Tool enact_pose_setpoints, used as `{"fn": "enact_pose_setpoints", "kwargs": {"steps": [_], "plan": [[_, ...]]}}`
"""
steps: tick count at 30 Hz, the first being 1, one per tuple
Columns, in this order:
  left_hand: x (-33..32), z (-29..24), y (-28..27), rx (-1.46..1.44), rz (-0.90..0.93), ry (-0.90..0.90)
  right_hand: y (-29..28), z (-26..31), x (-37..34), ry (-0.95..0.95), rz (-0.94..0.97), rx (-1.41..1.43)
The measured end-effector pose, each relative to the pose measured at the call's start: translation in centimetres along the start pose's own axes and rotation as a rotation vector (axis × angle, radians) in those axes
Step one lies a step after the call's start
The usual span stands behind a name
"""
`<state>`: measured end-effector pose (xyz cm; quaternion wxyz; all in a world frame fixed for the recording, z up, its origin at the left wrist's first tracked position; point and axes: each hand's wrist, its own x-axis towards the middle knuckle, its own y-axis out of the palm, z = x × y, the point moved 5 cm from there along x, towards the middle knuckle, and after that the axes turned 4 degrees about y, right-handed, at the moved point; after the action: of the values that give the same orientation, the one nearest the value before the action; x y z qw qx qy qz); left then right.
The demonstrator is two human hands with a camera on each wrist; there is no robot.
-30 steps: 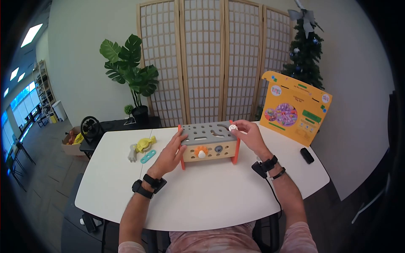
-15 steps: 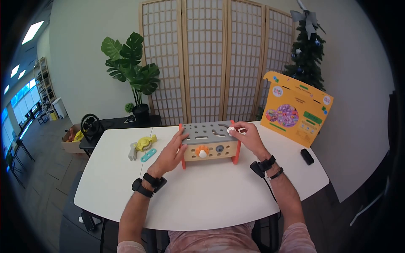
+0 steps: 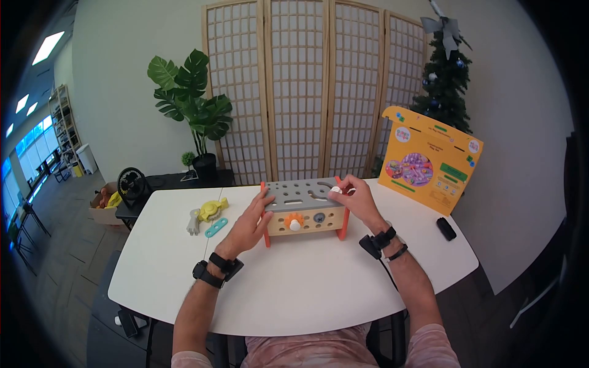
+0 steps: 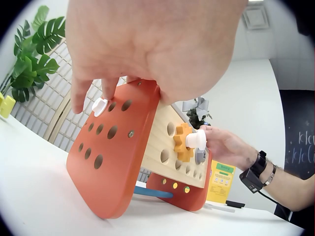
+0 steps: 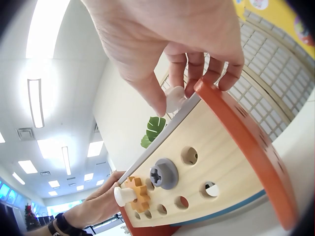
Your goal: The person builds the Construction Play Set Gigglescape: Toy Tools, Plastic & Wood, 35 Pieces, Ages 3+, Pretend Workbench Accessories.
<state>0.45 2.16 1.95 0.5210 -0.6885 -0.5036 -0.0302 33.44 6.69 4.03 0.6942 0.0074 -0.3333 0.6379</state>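
A toy workbench with a grey perforated top [image 3: 294, 201] and red side panels [image 4: 118, 147] stands on the white table. My left hand [image 3: 246, 226] rests against its left end, fingers extended over the panel's upper edge. At the top's right end my right hand [image 3: 362, 199] pinches a white knob-like piece [image 5: 174, 99] between thumb and fingers, against the grey surface. An orange gear [image 5: 138, 194] with a white peg [image 4: 196, 140] through it and a grey screw head [image 5: 165, 174] are on the front wooden panel. Another white piece [image 4: 99, 106] sits on the left red panel.
Left of the workbench lie a yellow toy piece [image 3: 210, 209], a grey piece [image 3: 193, 222] and a teal strip [image 3: 216, 227]. A yellow box [image 3: 429, 162] stands at the back right, with a black object [image 3: 446, 228] in front of it.
My right hand has shifted slightly left along the grey top with the white piece and turned a little. My left hand has stayed at the workbench's left end.
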Motion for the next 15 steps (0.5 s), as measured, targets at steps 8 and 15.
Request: {"fn": "enact_pose_setpoints", "kwargs": {"steps": [8,15], "plan": [[0.03,0.16,0.05,0.010,0.003,0.011,-0.67,-0.67,-0.20,0.000,0.005,0.026],[0.03,0.05,-0.03,-0.013,0.009,-0.004,-0.42,-0.06,-0.42,-0.076,-0.020,0.004]]}}
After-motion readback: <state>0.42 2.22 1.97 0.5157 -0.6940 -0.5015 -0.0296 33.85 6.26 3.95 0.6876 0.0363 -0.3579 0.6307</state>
